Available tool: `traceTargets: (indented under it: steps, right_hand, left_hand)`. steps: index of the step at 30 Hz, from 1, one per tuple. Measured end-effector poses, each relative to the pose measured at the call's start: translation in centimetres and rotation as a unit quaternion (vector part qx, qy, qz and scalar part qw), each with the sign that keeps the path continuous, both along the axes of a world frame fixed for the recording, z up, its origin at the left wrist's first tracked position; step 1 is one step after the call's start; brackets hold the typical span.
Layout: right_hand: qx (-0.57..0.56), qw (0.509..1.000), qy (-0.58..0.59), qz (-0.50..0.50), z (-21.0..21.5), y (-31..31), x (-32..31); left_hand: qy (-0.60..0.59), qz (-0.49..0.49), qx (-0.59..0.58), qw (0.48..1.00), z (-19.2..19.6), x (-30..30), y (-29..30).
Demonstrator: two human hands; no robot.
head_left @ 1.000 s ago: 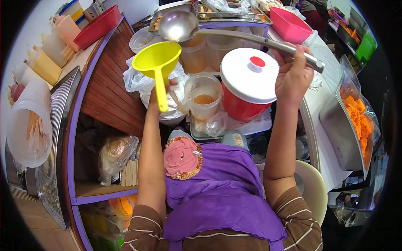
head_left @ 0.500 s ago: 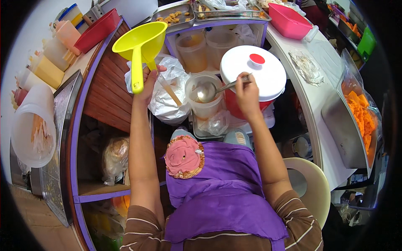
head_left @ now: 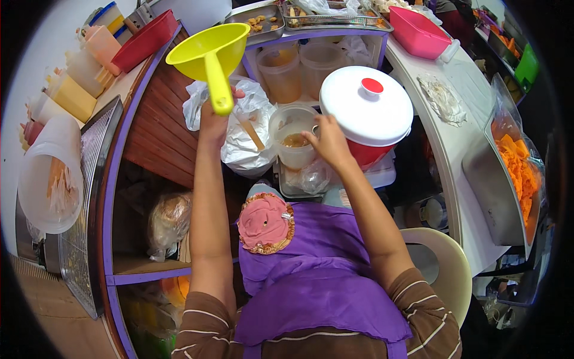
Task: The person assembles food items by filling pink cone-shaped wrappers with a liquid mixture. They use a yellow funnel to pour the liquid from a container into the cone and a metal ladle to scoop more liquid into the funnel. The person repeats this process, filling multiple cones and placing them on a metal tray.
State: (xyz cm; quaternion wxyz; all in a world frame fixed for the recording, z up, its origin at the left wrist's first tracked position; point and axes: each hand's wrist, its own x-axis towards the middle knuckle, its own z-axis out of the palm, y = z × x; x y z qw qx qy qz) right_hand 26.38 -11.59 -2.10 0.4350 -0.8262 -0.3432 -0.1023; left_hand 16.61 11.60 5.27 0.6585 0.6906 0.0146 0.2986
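My left hand (head_left: 214, 122) is closed beneath a yellow plastic funnel (head_left: 209, 51) with a long handle, apparently around its hidden spout. Below that hand, a narrow clear plastic bag (head_left: 251, 133) with brown liquid in it slants across a white plastic bag (head_left: 248, 152). My right hand (head_left: 332, 140) is over the right rim of a translucent tub (head_left: 293, 157), fingers bent around a ladle. Only a small metal bit of the ladle (head_left: 315, 129) shows between thumb and fingers; its bowl is hidden. Brown liquid (head_left: 295, 140) shows inside the tub.
A red drum with a white lid (head_left: 362, 102) stands right of the tub. Tall translucent containers (head_left: 280, 75) fill the shelf ahead. A pink basin (head_left: 418, 36) and a metal pan of orange shreds (head_left: 493, 179) line the right counter. At left lies a translucent container of narrow bags (head_left: 51, 191).
My right hand has moved left and down to the tub; the ladle's bowl, visible before, is now hidden. The funnel has tilted slightly, with its handle swung rightward.
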Motion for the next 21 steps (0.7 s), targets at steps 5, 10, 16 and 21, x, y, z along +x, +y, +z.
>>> traceTargets:
  steps: [5,10,16,21]
  right_hand:
    - [0.256,0.908,0.312,0.112,11.3,-1.5,-0.2]
    - [0.111,0.855,0.379,0.336,17.2,-2.7,-1.1]
    - [0.148,0.859,0.375,0.317,16.9,-3.0,-0.8]
    - [0.074,0.943,0.286,0.152,8.3,1.1,1.0]
  left_hand:
    - [-0.044,0.102,0.066,0.992,-1.1,1.0,-2.8]
    - [-0.02,0.22,0.198,0.955,-2.0,1.1,-4.8]
    - [-0.007,0.141,0.108,0.984,-3.3,0.3,-2.3]
    - [-0.022,0.093,0.01,0.995,-2.5,-0.5,-1.4]
